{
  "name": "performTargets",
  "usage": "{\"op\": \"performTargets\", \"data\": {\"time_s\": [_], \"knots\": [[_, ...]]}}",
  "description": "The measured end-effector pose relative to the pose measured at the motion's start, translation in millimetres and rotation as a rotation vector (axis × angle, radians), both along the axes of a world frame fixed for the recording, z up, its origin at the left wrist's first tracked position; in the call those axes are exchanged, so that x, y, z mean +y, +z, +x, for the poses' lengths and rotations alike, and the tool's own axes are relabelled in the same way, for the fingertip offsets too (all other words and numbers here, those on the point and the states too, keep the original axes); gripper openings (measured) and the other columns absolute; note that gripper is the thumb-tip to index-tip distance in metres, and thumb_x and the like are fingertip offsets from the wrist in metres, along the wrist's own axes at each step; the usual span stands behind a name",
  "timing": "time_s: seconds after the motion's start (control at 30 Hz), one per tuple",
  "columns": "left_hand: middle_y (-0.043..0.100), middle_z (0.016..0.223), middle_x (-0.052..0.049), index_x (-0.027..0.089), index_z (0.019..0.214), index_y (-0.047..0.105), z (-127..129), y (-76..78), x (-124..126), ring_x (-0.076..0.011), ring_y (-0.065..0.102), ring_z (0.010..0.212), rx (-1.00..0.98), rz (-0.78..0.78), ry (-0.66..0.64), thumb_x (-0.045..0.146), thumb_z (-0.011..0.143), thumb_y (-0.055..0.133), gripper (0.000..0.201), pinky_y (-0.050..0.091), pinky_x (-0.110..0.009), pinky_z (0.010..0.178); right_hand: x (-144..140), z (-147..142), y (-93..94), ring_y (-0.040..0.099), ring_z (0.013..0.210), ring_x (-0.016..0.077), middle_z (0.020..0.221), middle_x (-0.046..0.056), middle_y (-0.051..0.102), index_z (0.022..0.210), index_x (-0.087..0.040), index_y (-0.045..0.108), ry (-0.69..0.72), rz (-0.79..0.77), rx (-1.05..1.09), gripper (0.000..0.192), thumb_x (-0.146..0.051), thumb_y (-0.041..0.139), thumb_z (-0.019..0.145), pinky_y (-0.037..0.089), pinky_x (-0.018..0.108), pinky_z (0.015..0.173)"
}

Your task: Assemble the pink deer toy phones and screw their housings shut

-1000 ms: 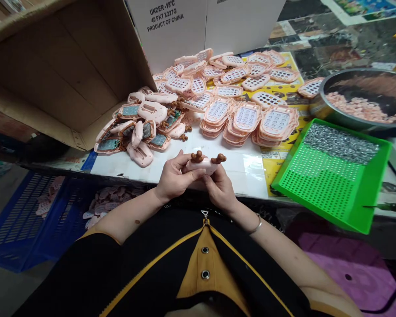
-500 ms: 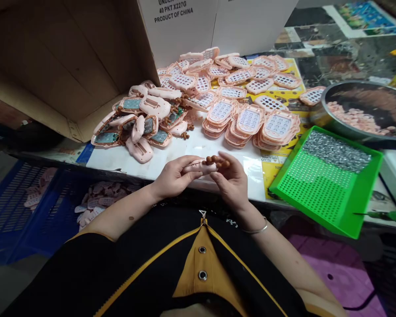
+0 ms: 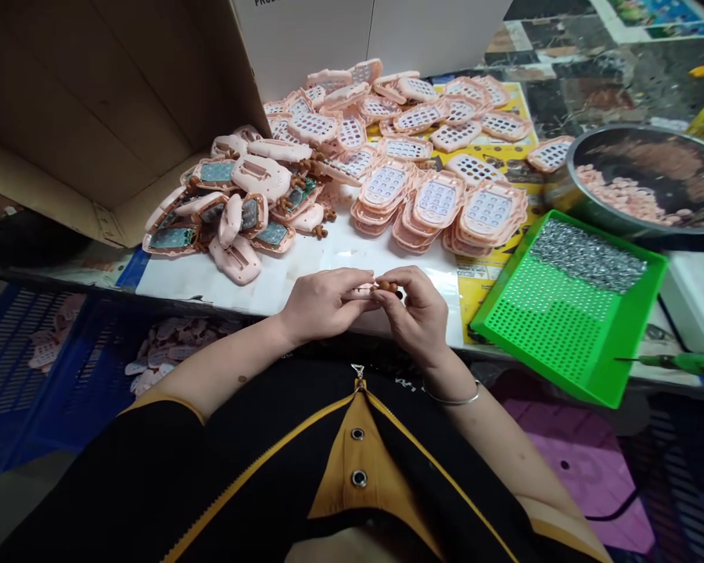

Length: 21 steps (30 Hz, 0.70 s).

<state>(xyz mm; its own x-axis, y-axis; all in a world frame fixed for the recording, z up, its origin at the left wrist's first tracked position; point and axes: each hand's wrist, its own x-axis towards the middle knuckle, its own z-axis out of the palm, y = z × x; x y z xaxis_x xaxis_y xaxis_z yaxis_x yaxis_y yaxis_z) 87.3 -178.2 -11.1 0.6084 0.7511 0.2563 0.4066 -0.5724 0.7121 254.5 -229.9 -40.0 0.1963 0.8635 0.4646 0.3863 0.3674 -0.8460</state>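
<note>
Just over the table's front edge, my left hand is closed round a pink toy phone, which is mostly covered by the fingers. At its right end sits a knobbly brown piece, pinched between the thumb and forefinger of my right hand. Beyond my left hand lies a heap of pink toy phones, some showing circuit boards and brown parts. Stacked pink keypad shells stand past my right hand, with more loose shells spread behind them.
An open cardboard box stands at left, a white carton behind. To the right are a steel bowl of small pink pieces, a green perforated tray of screws and a screwdriver's tip. Blue crates sit below left.
My right fingers have closed in from a looser hold to a pinch on the brown piece. Both hands now cover more of the toy phone. The view has tilted slightly downward.
</note>
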Motion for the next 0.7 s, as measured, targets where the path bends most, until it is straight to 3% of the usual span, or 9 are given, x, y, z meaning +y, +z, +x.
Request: {"op": "performTargets", "data": {"time_s": [0.23, 0.4, 0.57, 0.7], "knots": [[0.079, 0.101, -0.005, 0.024, 0.102, 0.077, 6.0, -2.6, 0.1, -0.0202, 0.073, 0.09, -0.019, 0.004, 0.035, 0.036, 0.084, 0.071, 0.022, 0.051, -0.029, 0.079, -3.7, -6.9, -22.5, 0.061, 0.077, 0.0175, 0.079, 0.001, 0.064, 0.083, -0.025, 0.063, -0.019, -0.058, 0.346, 0.029, -0.054, 0.064, 0.089, 0.051, 0.034, 0.074], [0.078, 0.097, -0.007, 0.022, 0.1, 0.076, -5.4, -8.1, 10.1, -0.0229, 0.071, 0.09, 0.035, -0.032, 0.064, 0.039, 0.079, 0.076, 0.027, 0.05, -0.035, 0.085, -1.7, -1.4, -32.5, 0.057, 0.075, 0.016, 0.08, 0.001, 0.063, 0.085, -0.025, 0.064, -0.046, -0.164, 0.435, 0.034, -0.059, 0.066, 0.086, 0.05, 0.032, 0.073], [0.078, 0.106, -0.006, 0.023, 0.107, 0.074, -14.1, -16.9, 5.8, -0.0216, 0.071, 0.096, -0.035, -0.039, 0.064, 0.034, 0.082, 0.072, 0.028, 0.052, -0.034, 0.088, -1.0, 0.3, -29.3, 0.057, 0.073, 0.0153, 0.083, -0.001, 0.062, 0.091, -0.026, 0.061, -0.009, -0.251, 0.29, 0.04, -0.056, 0.08, 0.072, 0.05, 0.031, 0.068], [0.078, 0.098, -0.007, 0.021, 0.104, 0.074, -7.2, -19.4, -0.8, -0.021, 0.071, 0.088, -0.06, -0.002, 0.135, 0.03, 0.083, 0.07, 0.023, 0.052, -0.033, 0.083, 2.3, -1.9, -27.9, 0.058, 0.076, 0.0172, 0.083, 0.0, 0.06, 0.091, -0.025, 0.062, -0.087, -0.201, 0.139, 0.031, -0.05, 0.075, 0.079, 0.05, 0.034, 0.072]]}}
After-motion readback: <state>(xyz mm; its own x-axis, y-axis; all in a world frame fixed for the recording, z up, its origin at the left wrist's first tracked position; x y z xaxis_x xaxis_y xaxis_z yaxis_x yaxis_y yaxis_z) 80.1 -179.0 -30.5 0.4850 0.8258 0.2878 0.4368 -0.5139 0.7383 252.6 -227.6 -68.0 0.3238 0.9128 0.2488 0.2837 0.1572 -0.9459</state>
